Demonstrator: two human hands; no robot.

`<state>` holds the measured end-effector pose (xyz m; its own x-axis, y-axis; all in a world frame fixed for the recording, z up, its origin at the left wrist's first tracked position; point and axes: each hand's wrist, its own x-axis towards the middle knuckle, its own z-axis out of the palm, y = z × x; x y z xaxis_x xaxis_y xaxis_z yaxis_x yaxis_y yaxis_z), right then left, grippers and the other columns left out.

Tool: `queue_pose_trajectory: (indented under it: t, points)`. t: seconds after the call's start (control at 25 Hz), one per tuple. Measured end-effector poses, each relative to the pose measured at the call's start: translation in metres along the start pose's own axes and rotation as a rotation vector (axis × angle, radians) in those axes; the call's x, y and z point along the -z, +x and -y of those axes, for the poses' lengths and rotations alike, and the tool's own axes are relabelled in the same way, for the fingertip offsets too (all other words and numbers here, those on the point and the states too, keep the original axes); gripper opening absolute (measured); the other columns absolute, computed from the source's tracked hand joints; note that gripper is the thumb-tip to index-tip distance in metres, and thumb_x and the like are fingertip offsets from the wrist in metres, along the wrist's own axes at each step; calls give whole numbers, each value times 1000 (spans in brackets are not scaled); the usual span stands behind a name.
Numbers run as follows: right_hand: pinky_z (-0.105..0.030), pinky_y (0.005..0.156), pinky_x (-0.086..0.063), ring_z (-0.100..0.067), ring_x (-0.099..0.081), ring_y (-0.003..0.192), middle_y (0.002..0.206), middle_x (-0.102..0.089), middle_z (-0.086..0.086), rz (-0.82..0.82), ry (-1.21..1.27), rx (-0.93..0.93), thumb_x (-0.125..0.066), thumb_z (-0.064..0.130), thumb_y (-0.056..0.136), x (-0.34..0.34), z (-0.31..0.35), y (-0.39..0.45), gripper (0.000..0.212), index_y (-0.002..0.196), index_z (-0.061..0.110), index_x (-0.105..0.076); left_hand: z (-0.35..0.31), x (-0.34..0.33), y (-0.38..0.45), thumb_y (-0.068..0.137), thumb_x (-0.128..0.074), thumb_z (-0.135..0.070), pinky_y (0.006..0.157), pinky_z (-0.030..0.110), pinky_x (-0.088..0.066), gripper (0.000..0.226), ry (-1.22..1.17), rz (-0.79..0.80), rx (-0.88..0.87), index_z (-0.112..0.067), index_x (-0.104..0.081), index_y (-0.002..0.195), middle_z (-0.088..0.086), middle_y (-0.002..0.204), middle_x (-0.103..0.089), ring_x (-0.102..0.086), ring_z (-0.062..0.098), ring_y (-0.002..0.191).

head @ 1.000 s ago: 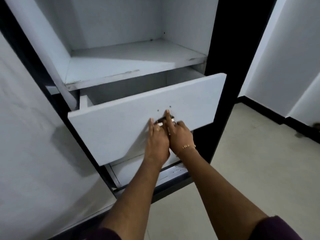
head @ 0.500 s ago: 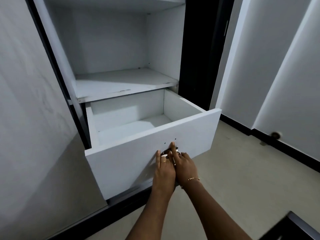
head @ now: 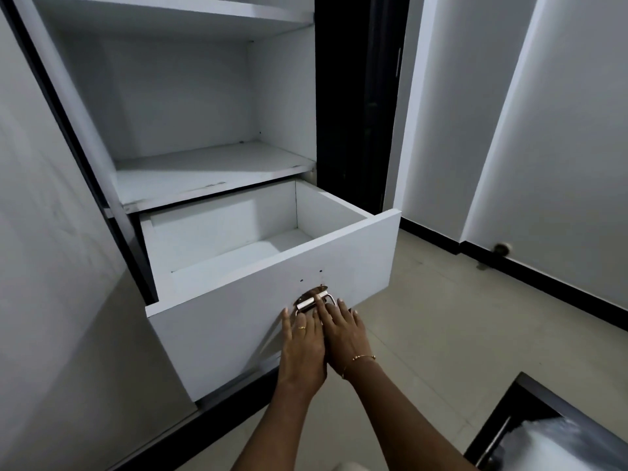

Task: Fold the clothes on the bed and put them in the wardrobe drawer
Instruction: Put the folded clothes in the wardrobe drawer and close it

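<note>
My left hand (head: pixel 300 345) and right hand (head: pixel 343 334) lie side by side at lower centre, fingers straight. Neither grip closes on anything; the right fingertips rest on the metal handle (head: pixel 314 302). The drawer (head: pixel 272 300) stands pulled out at centre, bare inside, under a shelf (head: pixel 210 171). No clothes show. The drawer looks stiff, boxy and light, I judge; its smooth front offers no hold, so the handle is the place to take it.
</note>
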<state>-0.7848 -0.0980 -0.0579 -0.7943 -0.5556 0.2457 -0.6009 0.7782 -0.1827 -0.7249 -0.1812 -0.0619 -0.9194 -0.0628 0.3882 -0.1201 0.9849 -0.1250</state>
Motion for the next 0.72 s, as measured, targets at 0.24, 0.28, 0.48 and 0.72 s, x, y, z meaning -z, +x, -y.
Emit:
queue_pose_trajectory:
  t: [0.24,0.28,0.48,0.72]
  points:
    - [-35,65,-57,-24,-67,100,116,-66,0,-47,25,-14,-88,33,33,4,5,-9,101,123,18,-44,7,-15,-16,44,-90,-26,113,60,-4,101,-24,-31,-95,0,-45,130,20,132,-48,-37,35,127]
    - [-35,66,-57,-23,-67,101,117,-66,-1,-51,33,-7,-88,31,36,7,6,-14,99,123,17,-44,6,-14,-17,44,-90,-24,114,58,1,99,-29,-41,-127,-1,-47,130,20,132,-48,-37,34,127]
    - [-45,77,-56,-31,-59,113,126,-60,-11,-164,47,-143,-83,15,59,48,-8,-53,74,127,9,-55,-32,19,-7,49,-86,-15,104,61,-29,95,-158,-207,-218,-2,-39,131,21,125,-57,-48,36,121]
    - [-44,110,-23,-25,-15,143,157,-14,-6,-188,-55,-394,-41,16,96,133,-44,-155,58,149,15,-17,-137,84,-20,64,-78,-12,87,61,-44,66,-400,-390,-409,6,-51,122,26,109,-63,-64,40,100]
